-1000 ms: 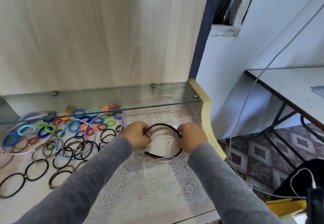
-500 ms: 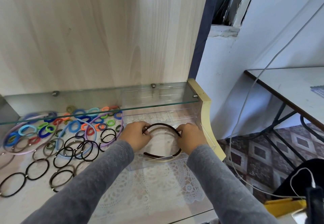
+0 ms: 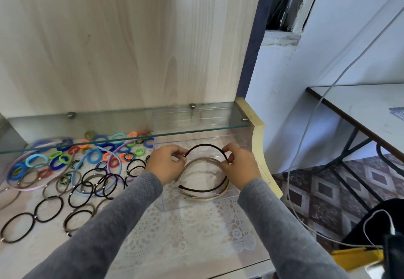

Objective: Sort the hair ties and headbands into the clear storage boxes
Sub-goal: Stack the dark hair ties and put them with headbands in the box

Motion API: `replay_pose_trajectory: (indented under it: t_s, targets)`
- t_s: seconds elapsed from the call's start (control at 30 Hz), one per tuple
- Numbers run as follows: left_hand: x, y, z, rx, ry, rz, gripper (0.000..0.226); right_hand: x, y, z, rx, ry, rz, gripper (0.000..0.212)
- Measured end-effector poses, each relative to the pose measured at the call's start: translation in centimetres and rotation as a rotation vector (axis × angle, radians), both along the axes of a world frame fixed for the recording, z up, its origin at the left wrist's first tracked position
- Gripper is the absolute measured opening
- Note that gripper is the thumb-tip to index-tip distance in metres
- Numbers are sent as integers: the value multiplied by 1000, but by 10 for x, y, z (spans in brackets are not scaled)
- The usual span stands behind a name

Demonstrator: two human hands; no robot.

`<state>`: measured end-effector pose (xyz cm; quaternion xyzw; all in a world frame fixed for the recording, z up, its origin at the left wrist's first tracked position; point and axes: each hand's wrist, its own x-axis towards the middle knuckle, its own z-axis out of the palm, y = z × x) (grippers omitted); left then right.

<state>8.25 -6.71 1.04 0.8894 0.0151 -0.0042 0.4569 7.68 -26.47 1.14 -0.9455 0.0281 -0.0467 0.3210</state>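
A clear storage box [image 3: 175, 206] stands on the lace-covered shelf under a glass shelf. Over it I hold a thin black headband [image 3: 205, 146] arched upward: my left hand [image 3: 167, 163] pinches its left end and my right hand [image 3: 239, 165] pinches its right end. Inside the box lie a beige headband [image 3: 197, 160] and another dark headband [image 3: 203, 190]. To the left, several black hair ties [image 3: 87, 188], coloured hair ties [image 3: 96, 155] and pastel headbands [image 3: 26, 188] are spread over the shelf.
The glass shelf [image 3: 122, 123] juts out just above the box and the ties. A wooden back panel rises behind. The shelf's cream side edge [image 3: 260, 139] is right of the box. Cables [image 3: 306, 130] and a table [image 3: 360, 106] are at right.
Both hands have lifted the black headband a little, its arch now higher above the box. The beige and dark headbands in the box stay put.
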Motion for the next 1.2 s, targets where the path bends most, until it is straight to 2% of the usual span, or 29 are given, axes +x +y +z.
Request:
replay_pose_trajectory:
  t_s: [0.27, 0.57, 0.83, 1.2]
  targets:
    - [-2, -3, -9, -67, 24, 22, 21, -5, -2, -7, -22, -36, 19, 24]
    - [-1, -2, -11, 256, 27, -91, 19, -4, 0, -13, -102, 81, 25, 26]
    - [0, -3, -12, 391, 63, -150, 28, -3, 2, -17, -166, 104, 5, 28]
    - [-6, -6, -19, 594, -66, -268, 36, -3, 3, -15, -185, 49, -7, 26]
